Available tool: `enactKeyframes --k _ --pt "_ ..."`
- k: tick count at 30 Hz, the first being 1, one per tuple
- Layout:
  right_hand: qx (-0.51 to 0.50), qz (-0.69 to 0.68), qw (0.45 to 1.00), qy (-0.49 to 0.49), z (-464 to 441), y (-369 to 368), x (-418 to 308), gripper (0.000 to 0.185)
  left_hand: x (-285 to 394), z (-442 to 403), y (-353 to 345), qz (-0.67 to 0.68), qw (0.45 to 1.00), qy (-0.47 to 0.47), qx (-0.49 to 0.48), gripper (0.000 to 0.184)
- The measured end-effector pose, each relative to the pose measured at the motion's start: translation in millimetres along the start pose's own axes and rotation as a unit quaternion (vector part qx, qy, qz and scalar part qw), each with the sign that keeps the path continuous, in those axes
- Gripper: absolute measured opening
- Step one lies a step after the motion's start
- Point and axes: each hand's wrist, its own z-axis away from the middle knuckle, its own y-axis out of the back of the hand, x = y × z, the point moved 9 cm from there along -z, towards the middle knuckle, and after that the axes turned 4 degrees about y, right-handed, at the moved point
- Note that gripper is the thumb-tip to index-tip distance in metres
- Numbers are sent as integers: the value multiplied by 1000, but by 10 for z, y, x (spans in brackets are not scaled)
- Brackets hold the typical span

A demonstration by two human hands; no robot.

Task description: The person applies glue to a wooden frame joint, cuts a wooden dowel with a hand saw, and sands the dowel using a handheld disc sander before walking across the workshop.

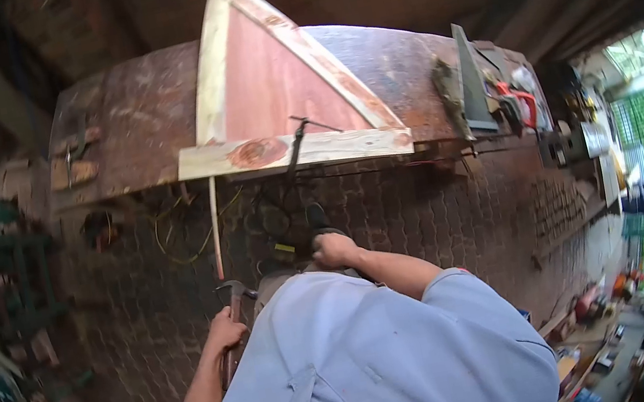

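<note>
My left hand [226, 333] is closed around the handle of a claw hammer [233, 291], held low beside my left hip with its metal head upward. In front of my waist, my right hand [334, 250] is curled closed; whatever is inside it, if anything, is hidden. Ahead of both hands, a triangular wooden panel [275, 72] with pale framing strips lies on the workbench [135, 104]. Its bottom strip [246, 156] runs along the bench's near edge. A dark metal clamp [296, 144] sits across that strip. Neither hand touches the panel.
A thin stick [216, 227] extends down from the bench edge. A hand plane-like wooden tool [74, 172] lies at the bench's left, and a handsaw [525, 103] with a red handle at its right. Green machinery [10, 270] stands left; tools clutter the lower right floor.
</note>
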Motion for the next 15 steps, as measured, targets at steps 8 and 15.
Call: enactKeyframes --k 8,15 --pt "236 -245 889 -307 1134 -378 2329 35 1969 -220 -184 -157 968 -158 -115 37" --pt "187 -365 810 -420 1583 -775 3623 38 4052 -391 -787 -17 957 -239 -166 21"
